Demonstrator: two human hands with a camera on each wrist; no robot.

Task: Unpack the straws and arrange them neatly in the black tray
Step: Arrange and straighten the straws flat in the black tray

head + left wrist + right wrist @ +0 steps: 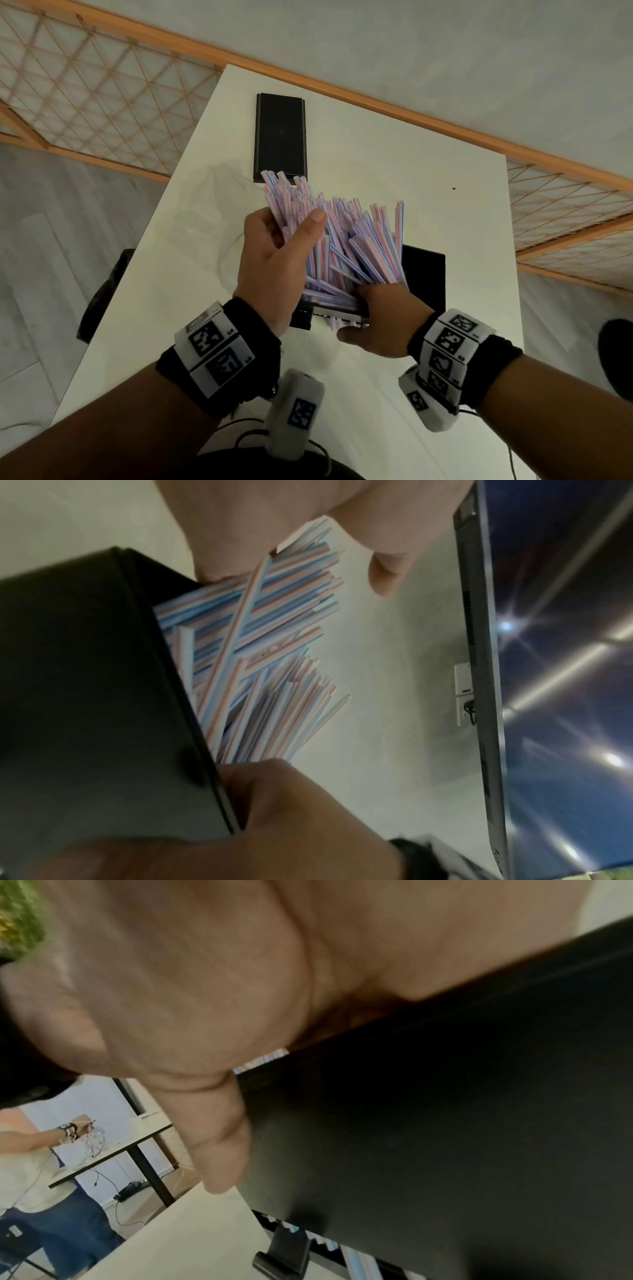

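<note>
Above the near edge of the white table [376, 144], the left hand [274, 260] curls round a fanned sheaf of striped straws [346, 240] while the right hand [380, 318] grips the tilted black tray [424, 274] holding their lower ends. Light, slick and easily kinked, they seem best gathered mid-length and squared gently.

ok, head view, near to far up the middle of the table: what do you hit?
Right hand at the near end of a black tray → left hand gripping the striped straws → fanned straw tips → second black tray lying flat → far table edge.
</note>
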